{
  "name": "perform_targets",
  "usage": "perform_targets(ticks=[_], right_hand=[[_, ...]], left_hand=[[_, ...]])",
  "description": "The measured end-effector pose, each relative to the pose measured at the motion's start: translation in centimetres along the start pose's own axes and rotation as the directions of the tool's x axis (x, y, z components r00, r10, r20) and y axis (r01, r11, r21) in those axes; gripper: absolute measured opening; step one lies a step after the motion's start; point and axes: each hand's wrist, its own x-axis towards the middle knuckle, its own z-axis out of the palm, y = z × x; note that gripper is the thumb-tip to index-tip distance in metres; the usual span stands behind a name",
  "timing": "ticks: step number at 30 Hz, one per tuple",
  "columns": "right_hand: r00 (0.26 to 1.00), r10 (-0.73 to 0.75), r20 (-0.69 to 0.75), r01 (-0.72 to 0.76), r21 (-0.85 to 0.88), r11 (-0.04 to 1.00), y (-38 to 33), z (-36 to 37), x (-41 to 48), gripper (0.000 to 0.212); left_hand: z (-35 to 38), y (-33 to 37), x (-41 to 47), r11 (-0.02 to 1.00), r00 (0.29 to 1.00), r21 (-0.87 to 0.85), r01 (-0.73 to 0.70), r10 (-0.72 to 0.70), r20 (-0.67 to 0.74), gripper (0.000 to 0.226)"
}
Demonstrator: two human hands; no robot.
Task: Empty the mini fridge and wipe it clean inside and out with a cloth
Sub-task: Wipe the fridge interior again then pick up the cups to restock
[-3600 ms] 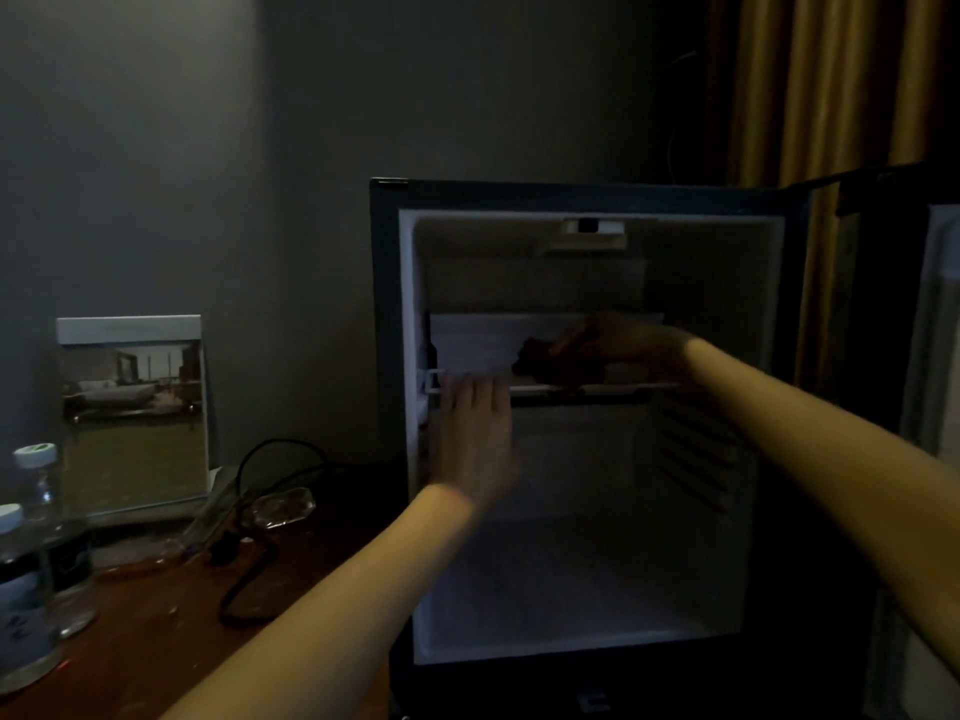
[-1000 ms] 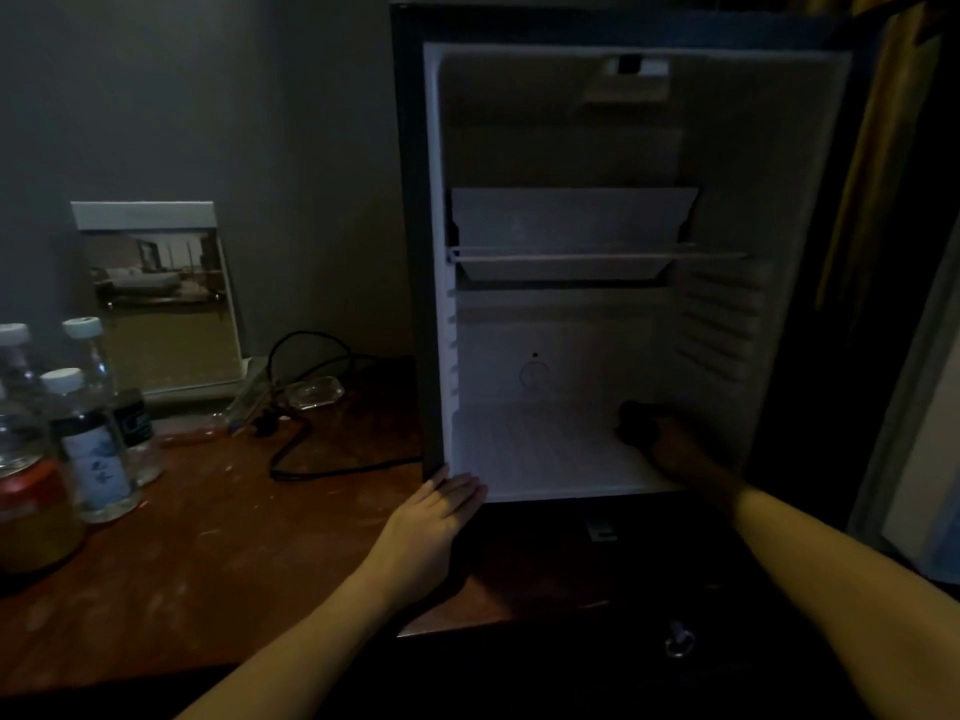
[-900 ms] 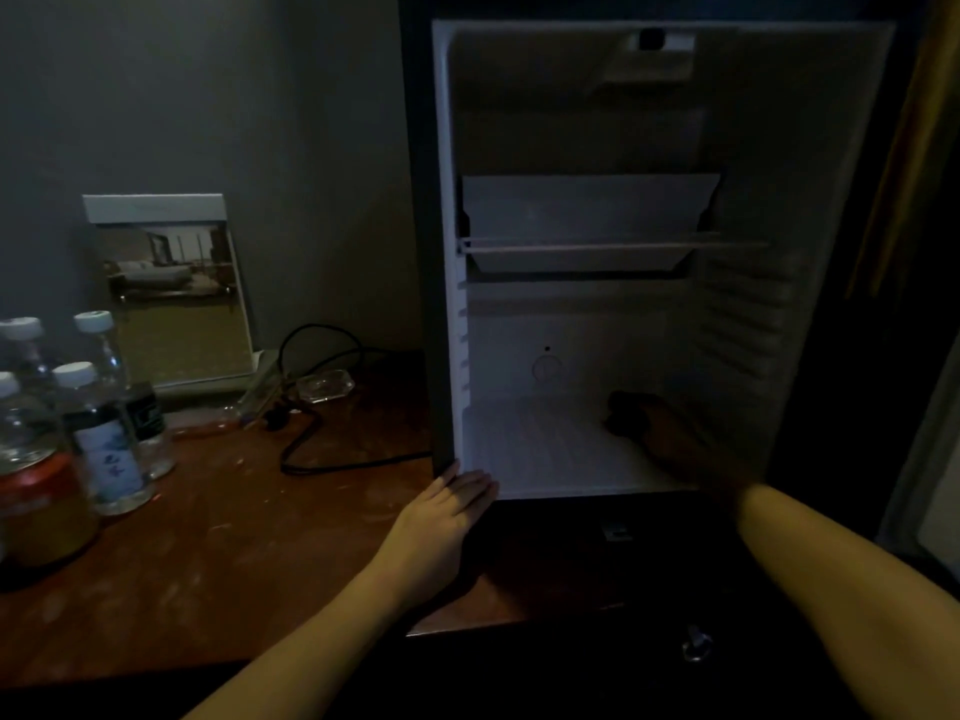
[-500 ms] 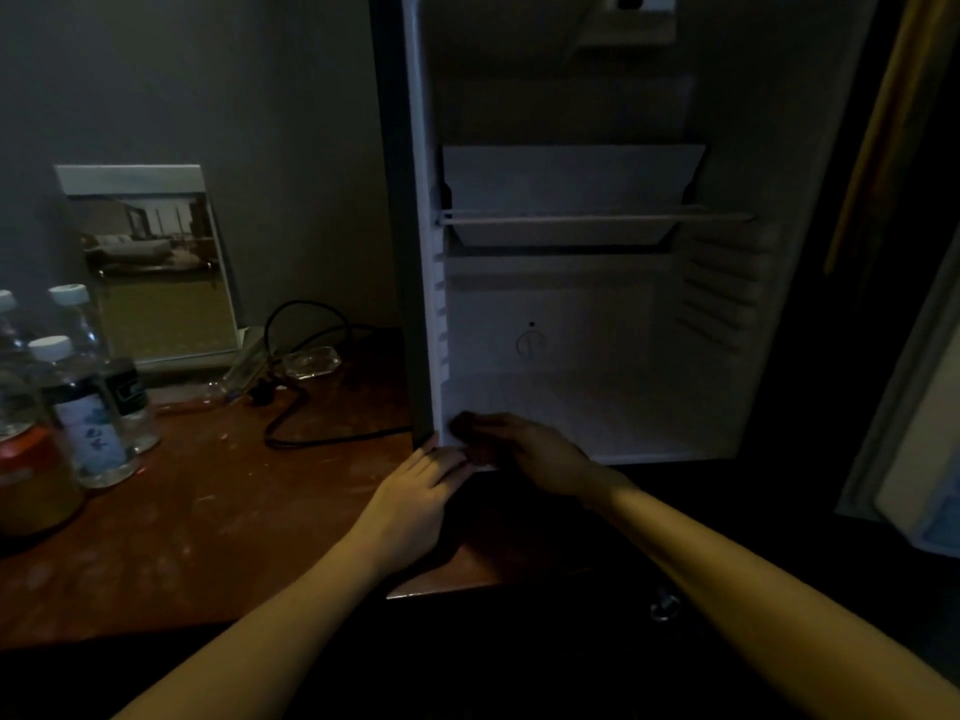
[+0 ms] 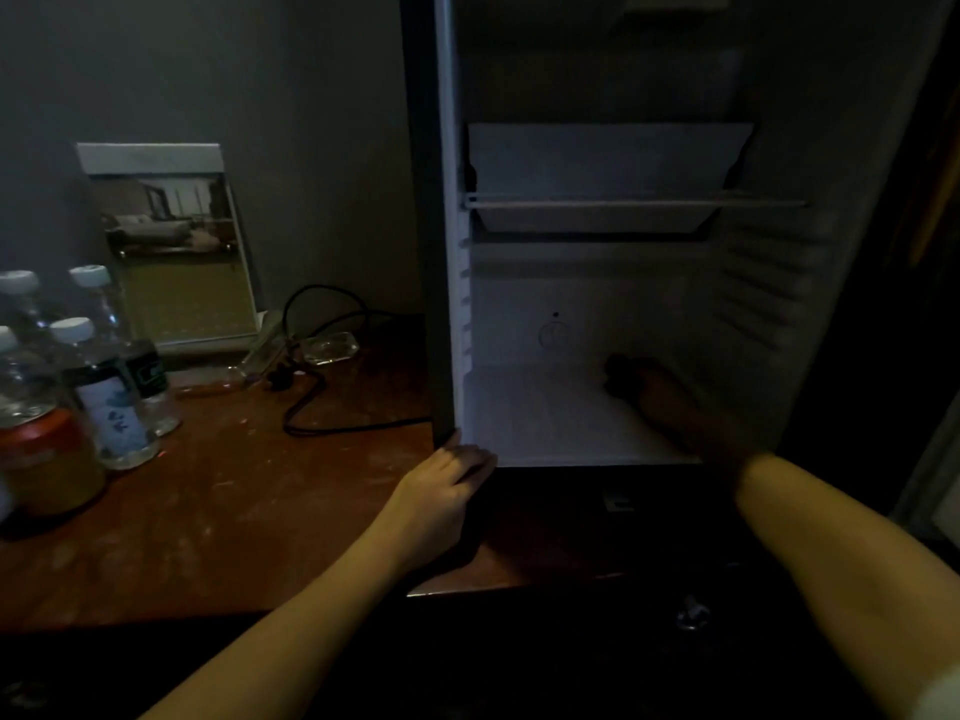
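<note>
Inside the emptied mini fridge (image 5: 519,418), the floor is wiped with a cloth (image 5: 621,376). The right hand's (image 5: 675,407) grip cannot be told. The left hand (image 5: 447,480) is rested flat at the fridge's front corner. The outside seems left.

You won't find a word you can read here. At the left edge of the bench (image 5: 218,511), the white label (image 5: 119,423) on one water bottle (image 5: 83,356) carries dark marks too blurred to make out. The dark label (image 5: 148,368) behind it and the red band (image 5: 36,439) on the orange bottle (image 5: 49,480) are no clearer. The round mark (image 5: 553,335) on the back wall of the mini fridge (image 5: 423,200) shows no legible figure.
</note>
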Motion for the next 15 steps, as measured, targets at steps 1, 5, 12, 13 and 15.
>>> perform_targets(ticks=[1, 5, 12, 13, 15], right_hand=[[1.0, -0.002, 0.004, 0.002, 0.01, 1.0, -1.2, 1.0, 0.7, 0.049], [0.983, -0.139, 0.121, 0.147, -0.057, 0.987, -6.6, 5.5, 3.2, 0.051], [0.918, -0.356, 0.177, 0.378, -0.107, 0.92, -12.9, 10.7, 1.1, 0.036], [0.909, -0.376, 0.182, 0.397, -0.094, 0.913, -13.0, 10.2, 0.3, 0.036], [0.894, -0.404, 0.192, 0.424, -0.074, 0.903, -12.6, 9.1, -1.6, 0.034]], left_hand=[[0.0, 0.0, 0.0, 1.0, 1.0, -0.018, 0.008, -0.008, 0.006, 0.044], [0.2, -0.1, 0.0, 0.998, 1.0, -0.068, 0.011, -0.01, 0.014, 0.047], [-0.2, -0.1, 0.1, 0.997, 1.0, -0.077, 0.004, -0.003, 0.015, 0.045], [-0.3, 0.0, 0.2, 0.998, 1.0, -0.069, 0.007, -0.005, 0.018, 0.045], [-0.6, 0.2, 0.2, 0.998, 0.999, -0.064, 0.02, -0.018, 0.034, 0.044]])
